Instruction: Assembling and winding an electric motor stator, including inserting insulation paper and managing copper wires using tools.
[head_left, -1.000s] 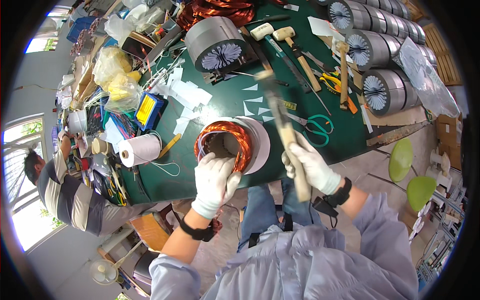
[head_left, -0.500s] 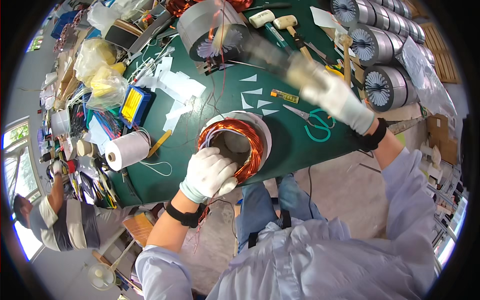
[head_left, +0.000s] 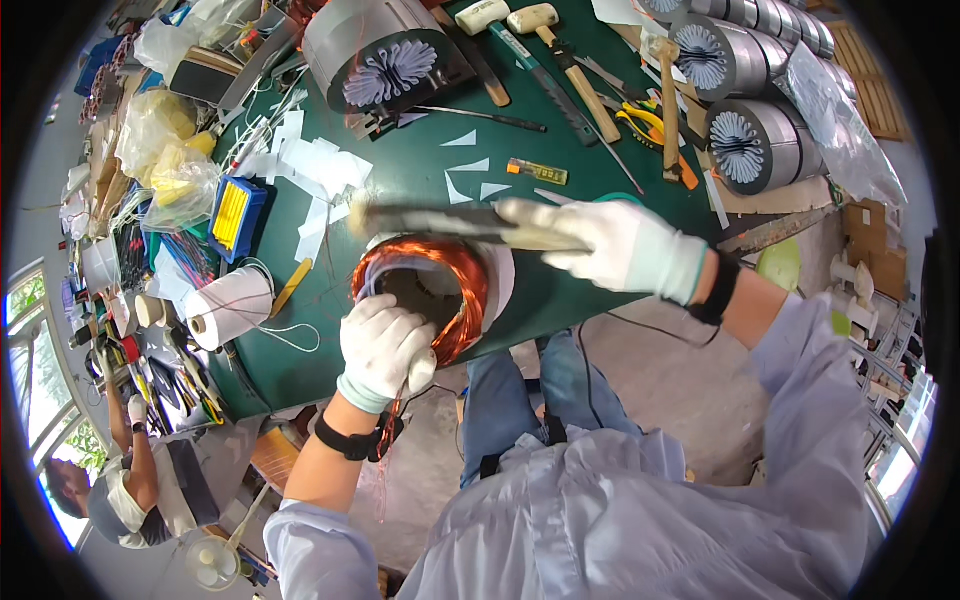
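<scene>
A stator with copper windings (head_left: 463, 310) stands near the table's front edge, its round opening facing up. At its near-left rim my left hand (head_left: 385, 350), in a white glove, has its fingers curled closed on the winding. Red wires (head_left: 388, 420) hang below that hand. My right hand (head_left: 635, 250), also gloved, is closed around a long tool (head_left: 440, 223), dark in the middle and tan toward its ends. Motion blurs the tool, so its exact kind is unclear. It lies level across the far rim of the stator; whether it touches is hidden.
A large grey stator (head_left: 375, 60) stands behind, and several more (head_left: 735, 150) line the right. Mallets (head_left: 565, 70), a screwdriver (head_left: 480, 117) and a cutter knife (head_left: 537, 172) lie beyond. Left are a thread spool (head_left: 230, 308) and a blue tray (head_left: 238, 215). A co-worker (head_left: 150, 480) is far left.
My right hand has swung down and toward me with the tool, from over the far tools to the stator's far rim. My left hand stays on the winding. The whole view has shifted.
</scene>
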